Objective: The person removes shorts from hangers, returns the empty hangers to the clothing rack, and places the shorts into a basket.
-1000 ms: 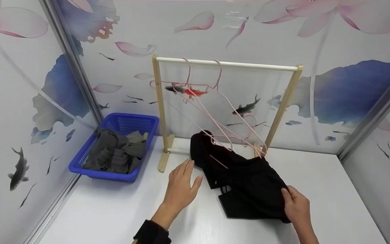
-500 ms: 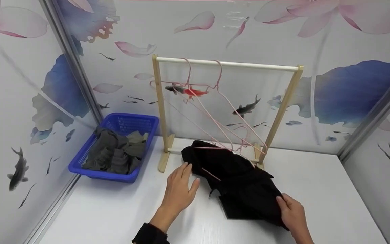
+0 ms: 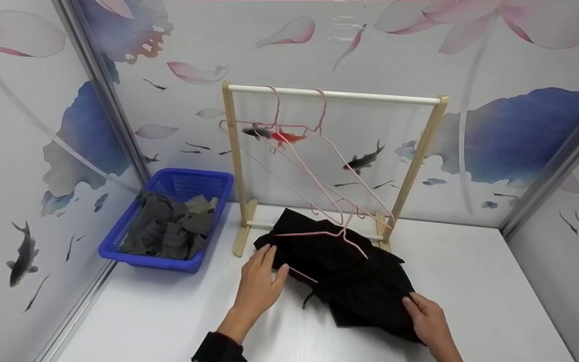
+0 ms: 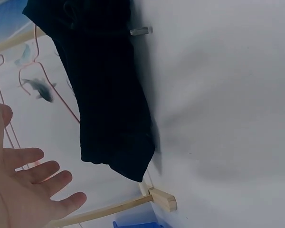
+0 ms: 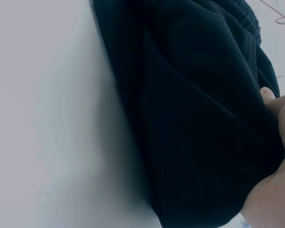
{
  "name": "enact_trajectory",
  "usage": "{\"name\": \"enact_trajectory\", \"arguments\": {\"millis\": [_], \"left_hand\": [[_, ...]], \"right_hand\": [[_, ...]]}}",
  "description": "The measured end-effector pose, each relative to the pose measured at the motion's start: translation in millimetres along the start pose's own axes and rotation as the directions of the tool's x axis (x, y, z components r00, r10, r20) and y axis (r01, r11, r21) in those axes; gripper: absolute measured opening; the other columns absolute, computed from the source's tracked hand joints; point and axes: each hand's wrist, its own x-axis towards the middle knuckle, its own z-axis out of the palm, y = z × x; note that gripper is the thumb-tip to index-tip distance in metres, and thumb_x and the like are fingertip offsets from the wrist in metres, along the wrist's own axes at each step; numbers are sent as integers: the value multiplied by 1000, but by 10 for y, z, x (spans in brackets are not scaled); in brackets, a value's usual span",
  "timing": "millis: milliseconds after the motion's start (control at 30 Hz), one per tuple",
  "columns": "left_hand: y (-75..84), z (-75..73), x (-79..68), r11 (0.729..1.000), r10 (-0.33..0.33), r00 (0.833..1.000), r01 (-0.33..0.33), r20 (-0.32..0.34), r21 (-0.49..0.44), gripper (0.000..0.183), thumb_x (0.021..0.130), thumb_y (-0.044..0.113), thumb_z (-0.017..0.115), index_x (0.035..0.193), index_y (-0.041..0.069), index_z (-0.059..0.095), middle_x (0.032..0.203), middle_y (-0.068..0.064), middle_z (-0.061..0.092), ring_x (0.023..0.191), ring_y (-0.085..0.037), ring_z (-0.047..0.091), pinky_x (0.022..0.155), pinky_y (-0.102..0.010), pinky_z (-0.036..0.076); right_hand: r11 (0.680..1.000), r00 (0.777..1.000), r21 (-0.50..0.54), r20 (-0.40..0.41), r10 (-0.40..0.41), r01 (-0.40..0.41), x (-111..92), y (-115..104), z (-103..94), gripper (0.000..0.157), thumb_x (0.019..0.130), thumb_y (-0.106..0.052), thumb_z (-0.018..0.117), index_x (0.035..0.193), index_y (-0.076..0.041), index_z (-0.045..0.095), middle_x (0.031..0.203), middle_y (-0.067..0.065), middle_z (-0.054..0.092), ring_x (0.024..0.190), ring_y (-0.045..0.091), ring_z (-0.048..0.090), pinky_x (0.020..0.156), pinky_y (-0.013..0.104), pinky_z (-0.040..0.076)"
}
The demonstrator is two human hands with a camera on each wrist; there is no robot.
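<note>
Black shorts [image 3: 365, 296] with a gathered elastic waistband [image 5: 242, 19] and a dangling drawstring lie bunched in front of the rack. A pink hanger [image 3: 314, 234] rests over them, its lower bar partly hidden by the cloth. My right hand [image 3: 427, 319] pinches the shorts' right edge between thumb and fingers; the right wrist view shows the thumb tip [image 5: 267, 93] at the fabric. At the shorts' left end is my left hand [image 3: 259, 281], fingers extended. In the left wrist view that left hand [image 4: 33, 185] has spread fingers and grips nothing.
Behind the shorts stands a wooden rack [image 3: 410, 166] with a white top rail [image 3: 370, 97]. Pink hangers [image 3: 324, 110] hang from it, their lower ends close over the shorts. A blue basket [image 3: 164, 264] with crumpled grey-green clothing [image 3: 169, 226] sits at left.
The hanger at the shorts has come down and toward me, with more of it lying over the cloth. My right hand has shifted slightly left with its edge; the shorts' far end has moved left.
</note>
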Motion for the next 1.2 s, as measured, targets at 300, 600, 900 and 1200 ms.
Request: {"name": "enact_trajectory", "arguments": {"millis": [300,600,900,1200], "left_hand": [[-175,-18,54,996,-84,996,84,-1,-20,56,106,31,57,145,-9,52,148,-30,50,137,-48,48,111,-62,38],[-275,-84,102,985,-168,985,169,40,-37,57,106,33,57,148,-5,50,151,-28,47,140,-48,45,112,-65,35],[-356,-92,142,982,-190,980,190,53,-8,55,106,32,57,144,-7,53,143,-28,54,134,-47,50,109,-64,38],[-490,-28,67,968,-248,968,246,43,46,54,105,36,56,136,-8,60,128,-28,65,119,-47,62,101,-62,46]], "right_hand": [[1000,999,-25,41,-1,2,13,-67,-32,28,108,-14,55,81,-3,54,85,7,59,87,18,56,82,32,47],[999,996,24,81,-30,28,-7,-188,-65,34,105,-9,57,75,-8,43,70,-1,33,69,13,41,70,28,35],[997,992,61,110,-58,52,-21,-211,-70,34,104,-7,58,74,-6,42,69,-1,34,66,10,39,69,25,35],[993,982,81,159,-104,92,-30,-96,-32,35,104,-9,59,74,-4,43,67,-2,33,63,7,37,65,24,33]]}}
